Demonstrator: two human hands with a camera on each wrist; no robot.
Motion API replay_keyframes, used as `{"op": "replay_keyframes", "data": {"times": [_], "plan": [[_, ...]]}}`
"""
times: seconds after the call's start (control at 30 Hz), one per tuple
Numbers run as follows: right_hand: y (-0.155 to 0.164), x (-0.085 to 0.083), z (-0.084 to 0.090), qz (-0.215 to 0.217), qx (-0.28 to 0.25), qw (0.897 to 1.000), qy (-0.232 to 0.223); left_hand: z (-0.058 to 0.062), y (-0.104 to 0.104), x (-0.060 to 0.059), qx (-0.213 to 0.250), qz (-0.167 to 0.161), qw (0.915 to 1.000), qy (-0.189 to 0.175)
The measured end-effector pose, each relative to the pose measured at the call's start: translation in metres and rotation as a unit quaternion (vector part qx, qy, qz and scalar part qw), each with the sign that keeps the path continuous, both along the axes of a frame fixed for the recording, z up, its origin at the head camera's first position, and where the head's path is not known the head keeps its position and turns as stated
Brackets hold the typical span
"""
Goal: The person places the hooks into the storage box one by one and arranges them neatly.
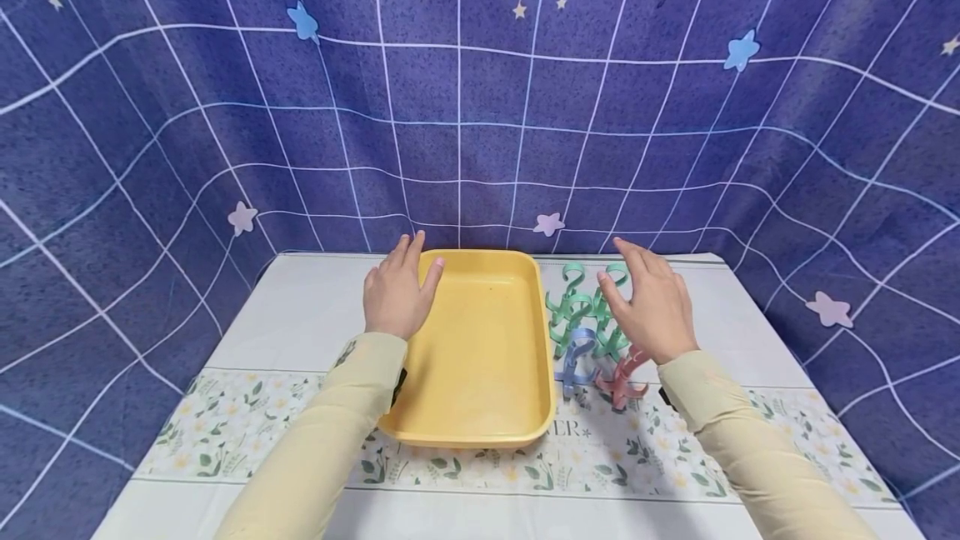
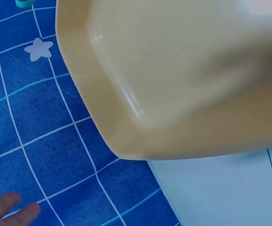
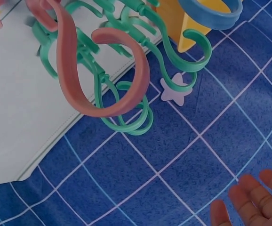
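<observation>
Both grips spread and empty, the left hand (image 1: pixel 395 294) steadies the yellow plastic tray (image 1: pixel 480 407) while the right hand (image 1: pixel 651 307) should pinch one green plastic hook (image 1: pixel 570 300) just beneath it.

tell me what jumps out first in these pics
A big yellow tray sits mid-table, empty, with the left hand open over its left rim. Right of it lies a tangle of green hooks, one blue hook and one pink hook, with the right hand open above them.
</observation>
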State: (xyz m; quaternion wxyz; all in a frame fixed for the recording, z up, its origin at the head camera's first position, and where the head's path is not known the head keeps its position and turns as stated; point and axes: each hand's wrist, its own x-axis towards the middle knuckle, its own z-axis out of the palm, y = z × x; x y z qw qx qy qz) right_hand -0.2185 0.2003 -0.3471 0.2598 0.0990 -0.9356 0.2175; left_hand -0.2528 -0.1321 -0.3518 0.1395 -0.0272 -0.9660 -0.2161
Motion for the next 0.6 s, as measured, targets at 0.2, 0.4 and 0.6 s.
{"op": "replay_keyframes", "data": {"times": [0.2, 0.4, 0.6], "plan": [[0.004, 0.003, 0.002, -0.002, -0.005, 1.000, 0.001, 0.001, -0.005, -0.002, 0.017, 0.007, 0.9998, 0.011], [0.008, 0.004, 0.003, -0.010, -0.010, 1.000, 0.000, -0.001, -0.011, -0.002, 0.028, 0.009, 0.9995, -0.001], [0.011, 0.005, 0.004, -0.016, -0.021, 1.000, -0.014, -0.001, -0.018, 0.001, 0.042, 0.024, 0.9988, -0.011]]}}
